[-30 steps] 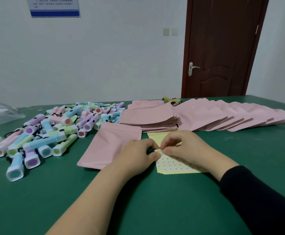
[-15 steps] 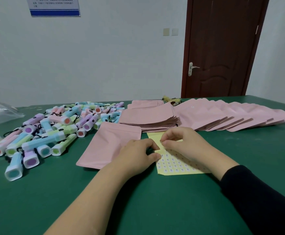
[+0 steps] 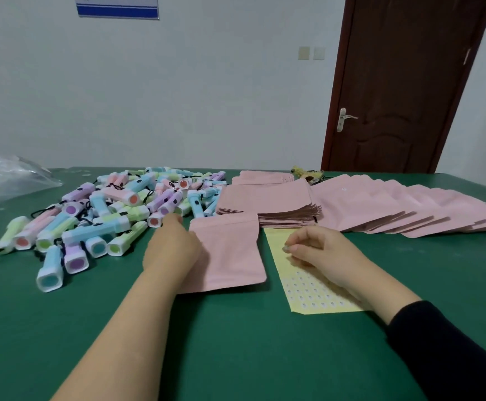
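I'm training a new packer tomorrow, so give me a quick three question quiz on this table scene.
1. Which hand is nearer the pile of pastel plastic flashlights?
2. The right hand is above: A) a red metal tray, B) the yellow paper sticker sheet, C) a cardboard box.
3. True or false: the single flat pink plastic pouch lies to the right of the sticker sheet.
Key: 1 the left hand; 2 B; 3 false, it lies to the left.
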{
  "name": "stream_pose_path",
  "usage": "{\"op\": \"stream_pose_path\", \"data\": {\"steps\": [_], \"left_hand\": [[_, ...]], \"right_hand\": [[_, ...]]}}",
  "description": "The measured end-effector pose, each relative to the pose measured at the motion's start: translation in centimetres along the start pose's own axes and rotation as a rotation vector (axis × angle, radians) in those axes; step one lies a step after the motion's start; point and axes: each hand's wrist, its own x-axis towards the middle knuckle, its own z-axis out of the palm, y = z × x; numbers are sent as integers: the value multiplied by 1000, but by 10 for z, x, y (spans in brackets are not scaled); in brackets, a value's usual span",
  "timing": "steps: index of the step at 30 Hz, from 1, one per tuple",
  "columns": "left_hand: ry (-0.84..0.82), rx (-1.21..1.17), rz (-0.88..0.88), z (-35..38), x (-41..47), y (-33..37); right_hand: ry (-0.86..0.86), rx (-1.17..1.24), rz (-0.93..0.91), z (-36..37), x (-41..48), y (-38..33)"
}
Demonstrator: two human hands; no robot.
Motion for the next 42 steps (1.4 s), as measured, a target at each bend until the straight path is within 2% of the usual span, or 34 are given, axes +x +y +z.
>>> {"op": "stream_pose_path", "data": {"steps": [4,6,10,14,20,23,25,27,29,32,34,37,39,42], "left_hand": [[-7,10,-26,1,5,-5],[21,-112,-6,2,5,-3],[109,-430,126,-3,0,9],[219,-533,276,-10,-6,19],[326,-649,346,-20,-13,26],[318,-597,324,-21,-15,30],[314,-394,326,-17,-13,31],[326,-205,440,-12,-18,38],[256,-246,577,-6,-30,49],[23,-366,617,5,-42,59],[-64,-434,580,6,-44,59],[-134,-769,525,-1,-47,57],[-213,-975,422,-6,-48,57],[-292,-1083,266,-12,-45,56]], "right_hand": [[48,134,41,2,1,-3],[39,218,59,5,1,-5],[-48,365,91,16,7,-18],[-30,455,113,35,24,-29],[60,587,158,45,34,-28],[81,754,153,40,33,-29],[86,906,140,38,32,-33],[76,1026,100,39,32,-39],[42,1079,53,41,30,-45],[-59,1153,4,47,24,-53],[-147,1206,-18,49,20,-58],[-286,1250,-34,48,12,-62],[-331,1245,-23,47,9,-64],[-386,1189,10,49,7,-65]]}}
